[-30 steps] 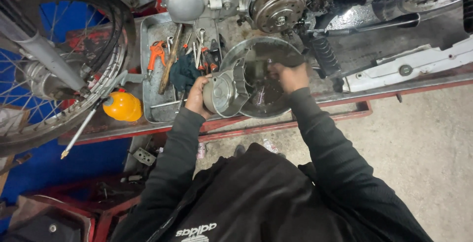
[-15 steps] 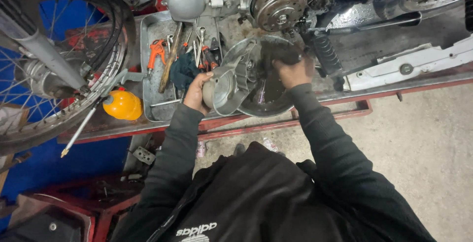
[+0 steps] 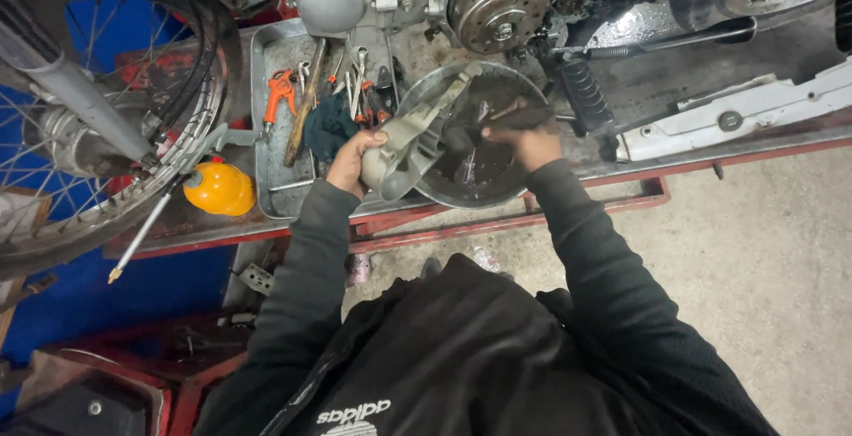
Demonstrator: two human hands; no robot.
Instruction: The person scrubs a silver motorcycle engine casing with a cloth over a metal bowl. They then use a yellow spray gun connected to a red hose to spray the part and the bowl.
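Over round metal basin (image 3: 417, 90) at frame centre, your left hand (image 3: 355, 159) fingers closed on tilted grey engine cover (image 3: 404, 148); right hand (image 3: 524, 141) fingers closed on dark brush (image 3: 519, 117). Step looks like scrubbing cover; next calls for steady grip, brush worked into recesses.

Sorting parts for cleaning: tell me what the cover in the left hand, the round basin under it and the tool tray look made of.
Engine cover: apparently cast aluminium, dull grey-beige, matte.
Basin: sheet metal by its thin shiny rim, dark and oily inside.
Tool tray: probably galvanised or plain steel, grey, scuffed, with a folded rim.
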